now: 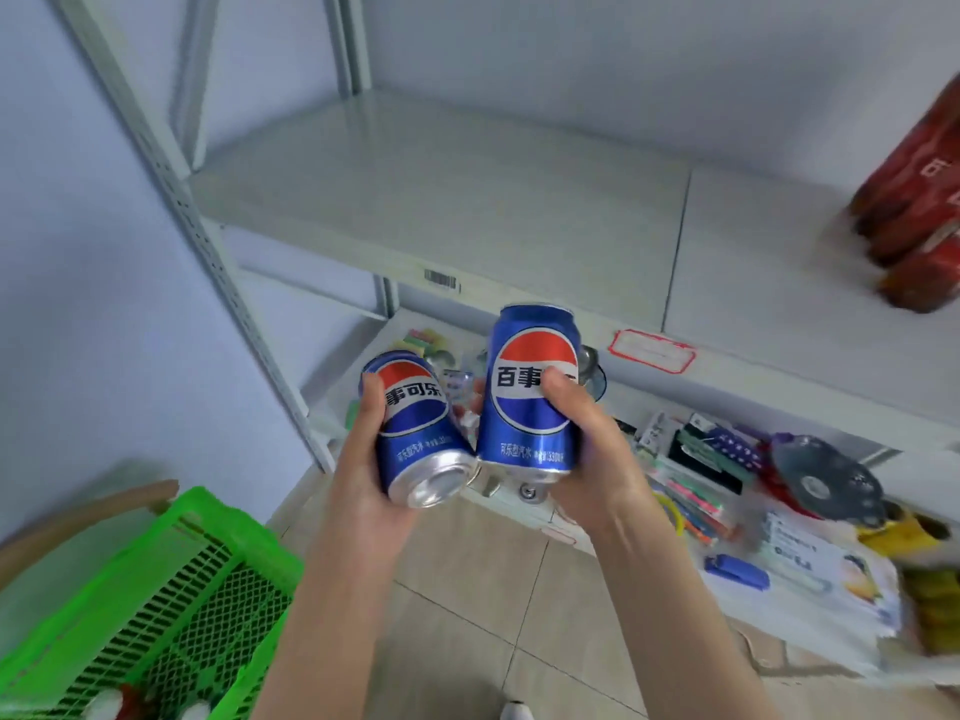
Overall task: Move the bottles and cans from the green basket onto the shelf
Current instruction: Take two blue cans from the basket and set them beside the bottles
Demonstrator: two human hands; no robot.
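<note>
My left hand (371, 459) grips one blue can (415, 433), tilted, base toward me. My right hand (584, 444) grips a second blue can (532, 392), upright. Both in the air before the shelf (467, 200); green basket (156, 589) lower left.

Left hand (371, 459): raised, fingers curled tight, palm turned inward.
Right hand (582, 439): raised alongside, thumb forward, clenched.
Forearms: both bare, reaching up and forward.

The scene is evenly and brightly lit, with soft shadows only. Straight lines are bent toward the edges, and red bottles (919, 200) at 2 o'clock are blurred.
</note>
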